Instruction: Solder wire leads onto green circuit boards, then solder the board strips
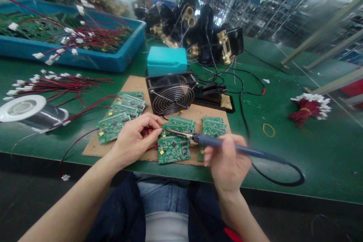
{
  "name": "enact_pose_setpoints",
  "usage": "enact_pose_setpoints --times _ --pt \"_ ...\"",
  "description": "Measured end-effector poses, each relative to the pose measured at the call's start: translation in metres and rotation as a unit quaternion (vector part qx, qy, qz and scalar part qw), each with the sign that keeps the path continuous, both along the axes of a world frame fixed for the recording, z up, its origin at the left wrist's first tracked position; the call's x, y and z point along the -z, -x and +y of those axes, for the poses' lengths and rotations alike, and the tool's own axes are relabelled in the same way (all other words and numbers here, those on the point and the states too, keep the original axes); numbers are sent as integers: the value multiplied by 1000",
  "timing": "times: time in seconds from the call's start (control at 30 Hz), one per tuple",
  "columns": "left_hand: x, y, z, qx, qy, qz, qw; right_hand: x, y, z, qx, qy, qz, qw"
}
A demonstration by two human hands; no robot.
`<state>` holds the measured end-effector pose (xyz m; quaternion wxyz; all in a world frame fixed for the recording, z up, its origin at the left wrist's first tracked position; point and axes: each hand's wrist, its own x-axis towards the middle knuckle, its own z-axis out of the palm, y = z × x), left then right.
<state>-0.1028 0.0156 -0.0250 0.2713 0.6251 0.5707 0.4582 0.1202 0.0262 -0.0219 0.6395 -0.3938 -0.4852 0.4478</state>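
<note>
My right hand [229,164] is closed round the blue handle of a soldering iron [261,153]. The iron's tip points left and reaches the edge of a green circuit board [181,121] near my left fingertips. My left hand [134,136] is pinched on red wires [146,131] at that same edge; the exact contact is too small to make out. In front of it lies another circuit board [174,149] with a yellow part. More boards [113,126] with red wires lie left of my left hand, and a further stack [214,125] stands beside the iron.
A black fan [172,96] stands behind the boards on a cardboard sheet [93,147]. Left are a solder spool [42,115], loose wire leads [59,83] and a blue tray [121,60]. An iron stand with a sponge [226,101] and bundled leads [309,107] are right.
</note>
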Motion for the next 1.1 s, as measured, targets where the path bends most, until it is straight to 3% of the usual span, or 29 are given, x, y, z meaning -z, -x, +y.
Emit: enact_pose_setpoints --times 1.1 --pt "0 3 2 9 1 -3 1000 0 0 0 -6 10 -16 1000"
